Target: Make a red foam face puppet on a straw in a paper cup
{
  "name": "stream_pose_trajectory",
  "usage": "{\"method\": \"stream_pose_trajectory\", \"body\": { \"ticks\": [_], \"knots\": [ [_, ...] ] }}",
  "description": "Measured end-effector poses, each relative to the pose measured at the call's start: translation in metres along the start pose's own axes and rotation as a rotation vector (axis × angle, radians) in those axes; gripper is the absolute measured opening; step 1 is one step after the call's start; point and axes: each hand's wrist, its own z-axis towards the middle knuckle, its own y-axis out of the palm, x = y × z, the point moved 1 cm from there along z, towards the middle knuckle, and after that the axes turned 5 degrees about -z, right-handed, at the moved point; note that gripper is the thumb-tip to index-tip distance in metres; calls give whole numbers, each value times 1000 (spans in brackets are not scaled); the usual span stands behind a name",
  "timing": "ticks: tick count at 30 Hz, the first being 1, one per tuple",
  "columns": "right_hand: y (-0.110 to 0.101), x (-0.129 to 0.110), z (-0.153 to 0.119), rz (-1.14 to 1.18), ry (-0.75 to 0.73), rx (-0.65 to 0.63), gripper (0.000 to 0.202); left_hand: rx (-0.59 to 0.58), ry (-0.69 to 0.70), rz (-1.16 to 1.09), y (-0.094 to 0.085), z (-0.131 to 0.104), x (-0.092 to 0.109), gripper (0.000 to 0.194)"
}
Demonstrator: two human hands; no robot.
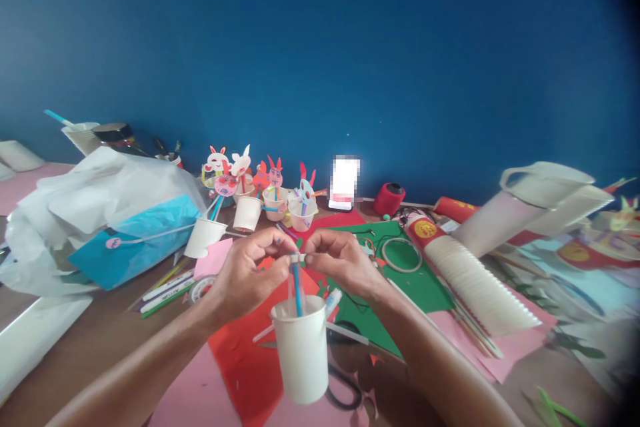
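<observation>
A white paper cup point(303, 353) stands upright in front of me. From it rise a blue straw point(299, 290) and a paler straw or strip beside it. My left hand point(257, 267) pinches a small white strip point(299, 257) at the top of the straws. Opposite it, my right hand point(345, 260) has thumb and forefinger closed on the strip's other end. Whether the strip is tape or paper I cannot make out. Black scissor handles point(345, 387) lie behind the cup's base, on the right.
Several cups point(205, 235) with paper animal faces on straws stand along the wall. Red paper point(255, 360) and a green sheet point(425, 280) cover the table. A stack of cups point(485, 280) lies right; a plastic bag point(100, 193) sits left. A phone point(345, 180) glows behind.
</observation>
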Motion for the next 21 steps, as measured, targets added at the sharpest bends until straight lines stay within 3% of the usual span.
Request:
{"method": "stream_pose_trajectory", "body": {
  "ticks": [7, 17, 21],
  "knots": [
    [-1, 1, 4, 100, 12, -7, 10, 14, -29, -33, -1, 1, 2, 7],
    [6, -6, -1, -117, -126, 114, 12, 78, 111, 162, 1, 1, 4, 10],
    [3, 0, 2, -17, -61, 70, 11, 66, 38, 57, 1, 1, 2, 19]
  ]
}}
